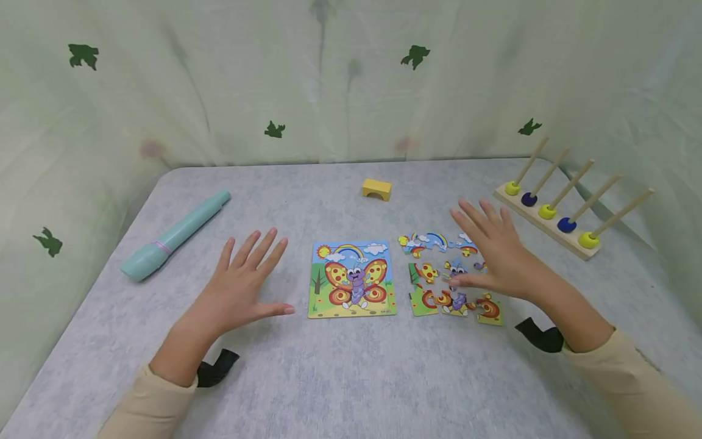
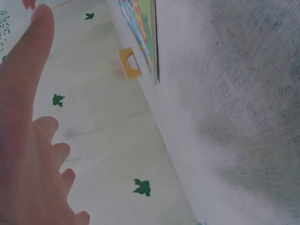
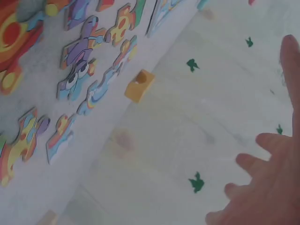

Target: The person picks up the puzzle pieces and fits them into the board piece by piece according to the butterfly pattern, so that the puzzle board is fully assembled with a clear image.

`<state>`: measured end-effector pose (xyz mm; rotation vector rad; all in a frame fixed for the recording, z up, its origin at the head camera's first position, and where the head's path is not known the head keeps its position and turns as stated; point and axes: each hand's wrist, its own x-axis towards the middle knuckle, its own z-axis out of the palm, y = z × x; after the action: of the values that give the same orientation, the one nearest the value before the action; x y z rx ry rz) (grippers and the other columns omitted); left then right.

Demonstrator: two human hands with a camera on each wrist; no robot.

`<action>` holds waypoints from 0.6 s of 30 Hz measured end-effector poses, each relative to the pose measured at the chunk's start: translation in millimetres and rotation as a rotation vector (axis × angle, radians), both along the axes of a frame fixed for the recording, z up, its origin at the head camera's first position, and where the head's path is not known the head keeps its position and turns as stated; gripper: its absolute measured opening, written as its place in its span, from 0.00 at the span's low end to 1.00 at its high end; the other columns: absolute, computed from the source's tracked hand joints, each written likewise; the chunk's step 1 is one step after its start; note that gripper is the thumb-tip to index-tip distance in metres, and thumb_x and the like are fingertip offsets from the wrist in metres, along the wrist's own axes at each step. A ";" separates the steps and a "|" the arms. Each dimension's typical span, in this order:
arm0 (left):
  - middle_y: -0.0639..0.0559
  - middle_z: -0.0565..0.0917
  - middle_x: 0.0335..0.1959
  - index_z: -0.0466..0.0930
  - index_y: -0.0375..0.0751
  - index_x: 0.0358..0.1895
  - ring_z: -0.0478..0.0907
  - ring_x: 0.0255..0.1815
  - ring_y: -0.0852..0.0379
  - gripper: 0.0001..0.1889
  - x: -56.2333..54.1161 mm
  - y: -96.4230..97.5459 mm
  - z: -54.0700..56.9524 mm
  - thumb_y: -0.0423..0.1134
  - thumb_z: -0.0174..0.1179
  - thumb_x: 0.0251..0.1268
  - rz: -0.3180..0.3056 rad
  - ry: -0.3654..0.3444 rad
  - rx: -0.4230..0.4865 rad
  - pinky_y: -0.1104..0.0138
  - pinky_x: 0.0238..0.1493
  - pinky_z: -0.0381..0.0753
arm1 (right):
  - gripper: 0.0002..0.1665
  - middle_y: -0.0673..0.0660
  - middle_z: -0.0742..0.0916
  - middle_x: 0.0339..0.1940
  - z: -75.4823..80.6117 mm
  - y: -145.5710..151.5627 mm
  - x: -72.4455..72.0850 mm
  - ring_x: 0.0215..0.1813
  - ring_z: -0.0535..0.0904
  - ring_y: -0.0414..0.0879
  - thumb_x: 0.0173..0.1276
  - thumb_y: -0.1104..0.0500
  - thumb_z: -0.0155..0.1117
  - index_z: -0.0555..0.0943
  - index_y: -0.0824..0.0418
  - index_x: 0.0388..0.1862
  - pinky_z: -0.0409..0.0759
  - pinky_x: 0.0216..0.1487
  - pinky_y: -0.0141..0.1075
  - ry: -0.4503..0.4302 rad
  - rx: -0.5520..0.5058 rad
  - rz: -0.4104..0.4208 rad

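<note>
My left hand [image 1: 239, 286] is held over the table left of the puzzle board, fingers spread and nothing in them. The square board [image 1: 352, 279] bears a butterfly picture with a sun and rainbow. To its right lie loose jigsaw pieces [image 1: 424, 302], set apart in rough rows. My right hand [image 1: 496, 259] hovers over the right side of these pieces, fingers spread, hiding some of them. In the right wrist view, a purple piece with eyes [image 3: 75, 79] lies among the others. The left wrist view shows the board's edge [image 2: 152, 51] beyond the left thumb.
A yellow arch block [image 1: 376, 189] stands behind the board. At the back right is a wooden peg rack [image 1: 540, 221] with yellow and blue beads on upright pegs. A teal tube-shaped object [image 1: 178, 235] lies at the left. A pale curtain [image 1: 351, 79] hangs behind the table.
</note>
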<state>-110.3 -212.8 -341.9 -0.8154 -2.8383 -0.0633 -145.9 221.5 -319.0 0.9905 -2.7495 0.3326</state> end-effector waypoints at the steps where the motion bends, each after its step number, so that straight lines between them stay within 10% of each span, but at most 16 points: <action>1: 0.47 0.41 0.72 0.40 0.47 0.72 0.39 0.69 0.44 0.55 -0.5 0.3 -1.4 0.74 0.51 0.44 -0.012 0.008 0.012 0.46 0.63 0.33 | 0.65 0.61 0.49 0.72 -0.6 -1.9 -4.5 0.70 0.34 0.60 0.44 0.39 0.71 0.44 0.57 0.72 0.30 0.62 0.58 -0.014 -0.048 0.027; 11: 0.46 0.44 0.71 0.39 0.40 0.71 0.42 0.69 0.47 0.56 -6.1 15.4 -11.5 0.66 0.59 0.45 -0.120 -0.002 0.223 0.51 0.64 0.41 | 0.54 0.58 0.59 0.69 -11.9 -25.5 -40.5 0.69 0.49 0.54 0.50 0.50 0.71 0.52 0.56 0.71 0.54 0.61 0.55 -0.279 -0.336 0.023; 18: 0.45 0.42 0.71 0.35 0.39 0.71 0.41 0.69 0.48 0.57 -5.8 33.3 -17.5 0.66 0.59 0.46 -0.064 -0.172 0.341 0.52 0.63 0.51 | 0.45 0.58 0.63 0.68 -35.9 -33.6 -61.2 0.64 0.59 0.60 0.56 0.54 0.66 0.56 0.58 0.69 0.61 0.58 0.54 -0.460 -0.424 0.005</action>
<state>-116.0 -179.5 -359.4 -0.8564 -2.8352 -0.6357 -207.1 187.9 -355.0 0.8892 -2.8586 1.2206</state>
